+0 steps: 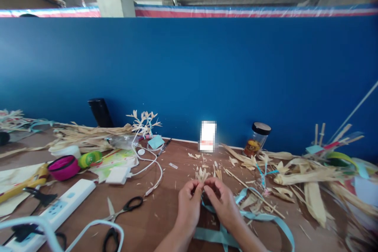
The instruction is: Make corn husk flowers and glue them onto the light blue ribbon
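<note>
1. Far left: yellow tool [35, 179] lying on paper on the table [165, 224]; white power strip [69, 199] slanting from there toward the near edge, black plugs in it.
2. Behind the strip: magenta band [63, 167], green roll [90, 159] just beside it. Beyond these, a heap of dried husk strips [88, 133] near the far edge; black upright object [100, 113] leaning by the blue partition [189, 67].
3. Left of centre: white adapter [118, 175] with a looped white cable [161, 169]. Scissors [113, 217] nearer the near edge, blades spread, not held.
4. Along the far edge: clear plastic bottle [122, 141] on its side; spray of husk flowers [144, 120] to its right.
5. Centre: left hand [189, 202], thumb and forefinger pinching the base of a small husk flower [202, 174]. Piece is raised over the near half of the table, petals pointing toward the far edge.
6. Right hand [223, 202]: thumb and fingertips meet at the same base, also pinching. Whether ribbon is caught in the grip: cannot tell, fingers cover it.
7. Behind the hands, at the far edge: upright rectangle [208, 136], blurred out.
8. Right of the hands: light-blue ribbon [268, 217] curving toward the near edge; dark-lidded jar [254, 147] at the far edge; blue-stemmed husk flowers [262, 177]; loose husks [314, 201] toward the right end.
</note>
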A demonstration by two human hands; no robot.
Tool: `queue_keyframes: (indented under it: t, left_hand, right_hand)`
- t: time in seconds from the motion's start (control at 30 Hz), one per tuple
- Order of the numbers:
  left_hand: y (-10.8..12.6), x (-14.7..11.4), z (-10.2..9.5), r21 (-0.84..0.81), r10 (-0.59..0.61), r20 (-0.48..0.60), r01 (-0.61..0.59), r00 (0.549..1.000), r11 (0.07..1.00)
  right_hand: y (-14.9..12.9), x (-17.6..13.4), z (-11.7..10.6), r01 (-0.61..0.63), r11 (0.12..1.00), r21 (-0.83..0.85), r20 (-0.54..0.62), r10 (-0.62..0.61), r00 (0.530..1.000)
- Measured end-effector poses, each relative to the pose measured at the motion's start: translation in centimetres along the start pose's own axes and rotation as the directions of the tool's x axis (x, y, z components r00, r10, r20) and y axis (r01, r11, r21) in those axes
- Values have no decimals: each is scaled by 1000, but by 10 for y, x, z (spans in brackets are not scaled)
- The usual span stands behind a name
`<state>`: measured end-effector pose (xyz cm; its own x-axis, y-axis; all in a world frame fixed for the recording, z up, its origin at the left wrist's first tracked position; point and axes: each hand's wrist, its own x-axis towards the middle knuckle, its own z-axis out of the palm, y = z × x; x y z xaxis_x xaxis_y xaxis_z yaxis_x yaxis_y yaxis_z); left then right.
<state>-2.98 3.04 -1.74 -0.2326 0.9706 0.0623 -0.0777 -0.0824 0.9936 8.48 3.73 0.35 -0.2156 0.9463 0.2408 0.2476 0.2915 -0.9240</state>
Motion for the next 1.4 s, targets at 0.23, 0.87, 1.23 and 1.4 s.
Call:
queue_keyframes:
  t: [0.23, 0.87, 1.23, 1.4]
  left_hand:
    - [6, -2, 2, -91, -72, 32, 75, 997, 993]
    - [5, 1, 0, 10, -19, 87, 18, 996, 1000]
    - [6, 1, 0, 35, -43, 59, 41, 997, 999]
    - [11, 0, 0, 91, 18, 75, -25, 997, 996]
  right_hand:
    - [4, 4, 0, -28, 996, 83, -19, 29, 999]
    - [6, 7, 1, -93, 955, 282, -76, 119, 990]
    - [10, 9, 1, -174, 940, 294, -75, 204, 976]
    - [13, 9, 0, -201, 930, 307, -44, 225, 973]
